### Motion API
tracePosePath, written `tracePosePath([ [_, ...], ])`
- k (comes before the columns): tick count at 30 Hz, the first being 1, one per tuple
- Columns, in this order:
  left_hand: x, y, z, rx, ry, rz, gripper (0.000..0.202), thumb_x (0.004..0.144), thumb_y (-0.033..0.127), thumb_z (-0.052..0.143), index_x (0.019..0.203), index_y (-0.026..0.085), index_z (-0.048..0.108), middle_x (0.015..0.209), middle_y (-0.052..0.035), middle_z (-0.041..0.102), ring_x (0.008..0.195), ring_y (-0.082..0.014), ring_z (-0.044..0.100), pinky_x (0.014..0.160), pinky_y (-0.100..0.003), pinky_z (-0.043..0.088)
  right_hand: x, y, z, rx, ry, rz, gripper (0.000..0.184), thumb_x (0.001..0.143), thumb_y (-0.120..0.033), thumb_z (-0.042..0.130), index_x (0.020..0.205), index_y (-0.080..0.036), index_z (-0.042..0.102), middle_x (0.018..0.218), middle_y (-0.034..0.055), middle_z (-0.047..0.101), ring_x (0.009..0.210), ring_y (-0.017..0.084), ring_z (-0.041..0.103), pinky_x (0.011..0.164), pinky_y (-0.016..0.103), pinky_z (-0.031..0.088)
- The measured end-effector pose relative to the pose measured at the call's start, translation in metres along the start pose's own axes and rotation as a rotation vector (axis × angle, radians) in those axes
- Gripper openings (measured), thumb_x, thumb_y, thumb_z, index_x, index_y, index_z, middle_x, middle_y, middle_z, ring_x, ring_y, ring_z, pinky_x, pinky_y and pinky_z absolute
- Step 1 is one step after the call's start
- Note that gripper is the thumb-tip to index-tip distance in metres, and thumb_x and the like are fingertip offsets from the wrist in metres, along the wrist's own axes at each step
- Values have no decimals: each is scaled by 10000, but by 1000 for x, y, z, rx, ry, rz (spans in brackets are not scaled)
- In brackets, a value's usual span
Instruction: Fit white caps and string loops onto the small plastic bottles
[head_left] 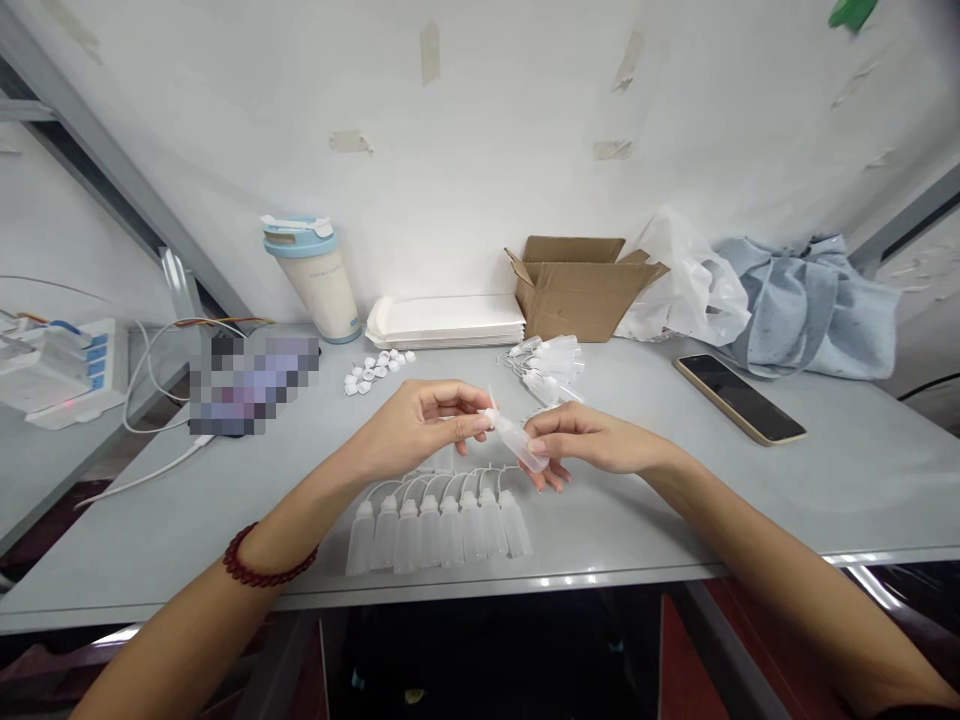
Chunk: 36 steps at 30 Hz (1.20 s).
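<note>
Between my two hands is a small translucent plastic squeeze bottle [514, 440], tilted, its white top pointing up and left. My left hand [427, 425] pinches that top with thumb and fingers, and a thin tip stands up beside them. My right hand [592, 438] grips the bottle's lower body between thumb and fingers. Just below, near the table's front edge, lies a row of several similar bottles [450, 530] with white tops and thin bent tubes. Small white caps [366, 373] lie loose behind my left hand. More bottles with thin tubes [555, 365] are heaped behind my right hand.
Along the wall stand a blue-lidded tumbler [319, 285], a stack of white trays [450, 318], an open cardboard box [574, 300], a plastic bag [686, 290] and a blue cloth bag [817, 310]. A phone [742, 400] lies right; a blurred device with a cable [255, 390] lies left.
</note>
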<state>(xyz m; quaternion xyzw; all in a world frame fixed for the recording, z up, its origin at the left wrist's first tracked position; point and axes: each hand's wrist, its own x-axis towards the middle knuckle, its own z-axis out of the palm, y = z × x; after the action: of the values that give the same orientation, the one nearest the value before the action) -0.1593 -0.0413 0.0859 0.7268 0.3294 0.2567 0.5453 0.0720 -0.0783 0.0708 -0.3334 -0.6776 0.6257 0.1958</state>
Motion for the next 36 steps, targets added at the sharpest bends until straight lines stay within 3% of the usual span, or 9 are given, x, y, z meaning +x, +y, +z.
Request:
tracePosePath([
  [5,-2,-3,1,59,-33,-13,220,797,351,657,931,181,694,823,-28,690,656,-135,635,620,-256,534,2,5,0,94,-58,3,258,913,-293,468,798,-117,617,687,20,632,549,85,546,544,230,441],
  [9,-2,-2,2,104,-21,12,201,793,350,658,898,185,701,836,-24,692,627,-120,622,604,-244,534,4,7,1,141,-24,27,259,906,-308,472,818,-114,620,682,19,592,569,94,529,520,227,435],
  [12,-1,-1,4,112,32,30,183,794,335,654,871,175,696,813,-23,686,635,-118,613,608,-240,539,5,6,2,134,59,47,282,916,-343,462,825,-120,609,682,4,537,562,89,491,496,219,416],
  [16,1,-4,8,115,130,17,202,799,352,643,835,156,679,781,-28,677,659,-128,613,620,-248,543,8,6,5,11,266,6,332,933,-411,441,767,-142,539,703,-13,475,546,75,456,521,229,412],
  [21,5,-9,14,97,194,-10,244,800,383,635,837,144,661,753,-35,666,640,-139,614,620,-275,548,9,12,11,-223,422,-54,298,921,-457,472,1035,-184,512,629,-56,436,529,87,417,498,219,351],
  [24,5,-8,14,80,158,0,232,826,370,604,845,145,655,719,-23,655,614,-130,612,627,-275,546,8,12,14,-296,414,-80,299,937,-443,449,1078,-187,513,628,-55,445,541,86,411,515,218,340],
  [30,2,-9,14,22,40,56,218,871,350,553,860,152,645,716,-13,642,618,-122,608,611,-256,533,8,11,15,-191,364,-105,340,958,-473,377,948,-171,533,614,-50,428,516,77,373,495,219,320],
  [36,1,-10,18,88,160,157,167,859,296,576,867,158,670,797,-30,694,676,-132,640,633,-238,549,8,13,13,-55,334,-116,353,947,-501,391,926,-173,519,603,-54,417,497,72,365,475,217,307],
])
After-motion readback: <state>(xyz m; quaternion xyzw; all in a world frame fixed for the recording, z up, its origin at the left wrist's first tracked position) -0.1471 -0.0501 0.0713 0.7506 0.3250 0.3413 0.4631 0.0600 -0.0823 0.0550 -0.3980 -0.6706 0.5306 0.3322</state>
